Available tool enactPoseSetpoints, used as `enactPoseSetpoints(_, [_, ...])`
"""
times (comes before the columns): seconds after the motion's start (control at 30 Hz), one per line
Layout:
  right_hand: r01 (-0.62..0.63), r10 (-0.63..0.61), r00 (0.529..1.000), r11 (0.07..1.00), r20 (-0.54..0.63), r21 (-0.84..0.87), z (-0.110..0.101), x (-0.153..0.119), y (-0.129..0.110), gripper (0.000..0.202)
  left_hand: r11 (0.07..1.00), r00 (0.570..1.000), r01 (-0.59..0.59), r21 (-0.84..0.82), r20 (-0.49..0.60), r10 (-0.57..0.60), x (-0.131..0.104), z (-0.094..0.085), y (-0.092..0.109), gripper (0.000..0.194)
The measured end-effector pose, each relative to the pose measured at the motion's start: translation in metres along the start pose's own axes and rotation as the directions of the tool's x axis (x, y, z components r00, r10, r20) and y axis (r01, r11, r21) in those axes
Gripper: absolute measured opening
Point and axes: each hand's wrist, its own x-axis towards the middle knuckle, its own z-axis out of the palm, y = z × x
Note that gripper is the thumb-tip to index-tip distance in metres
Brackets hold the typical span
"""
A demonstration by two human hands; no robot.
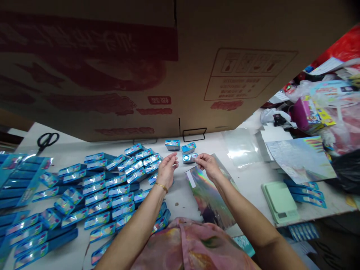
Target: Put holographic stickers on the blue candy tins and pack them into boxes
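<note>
Beside blue boxes (96,206), black scissors (47,140).

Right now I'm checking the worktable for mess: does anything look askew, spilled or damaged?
Mildly untidy. The blue boxes on the left lie at mixed angles, breaking their rows. On the right, a shiny sheet sits slanted across a white stack. Dark specks mark the table. I see no obvious spill or damage.

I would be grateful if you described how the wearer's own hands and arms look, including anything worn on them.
The left hand is ungloved, with a thin gold-coloured bracelet at its wrist. The right hand is ungloved too, its wrist unadorned. No sleeve covers either forearm.
</note>
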Motion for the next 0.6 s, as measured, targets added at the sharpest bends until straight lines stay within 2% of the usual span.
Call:
enactPoseSetpoints(0.13, [-0.015, 0.015, 0.998, 1.0, 0.065, -0.004, 0.003, -0.009, -0.006, 0.022, 0.987, 0.984, 0.162, -0.011, 0.08, -0.161, -0.002, -0.002, 0.0, 0.04])
enactPoseSetpoints(0.23, [-0.039, 0.041, 0.995, 0.999, 0.096, -0.017, -0.008, -0.019, -0.006, 0.021, 0.984, 0.979, 0.172, 0.052, 0.098, -0.176, -0.004, -0.007, -0.004, 0.04])
enactPoseSetpoints(0.33, [-0.031, 0.032, 0.998, 0.999, 0.056, -0.026, -0.034, -0.035, 0.0, 0.018, 0.963, 0.98, 0.166, 0.212, 0.071, -0.184, -0.007, -0.017, -0.017, 0.044])
enactPoseSetpoints(0.43, [0.019, -0.02, 0.999, 0.999, -0.026, -0.049, -0.07, -0.058, 0.008, 0.015, 0.914, 0.974, 0.186, 0.36, 0.055, -0.219, -0.013, -0.026, -0.035, 0.055])
enactPoseSetpoints(0.5, [0.041, -0.047, 0.996, 0.996, -0.075, -0.08, -0.095, -0.076, 0.014, 0.014, 0.896, 0.968, 0.193, 0.399, 0.07, -0.24, -0.016, -0.029, -0.047, 0.06])
enactPoseSetpoints(0.6, [0.005, -0.02, 0.987, 0.996, -0.158, -0.093, -0.124, -0.102, 0.024, 0.014, 0.889, 0.962, 0.187, 0.417, 0.106, -0.252, -0.017, -0.025, -0.06, 0.059])
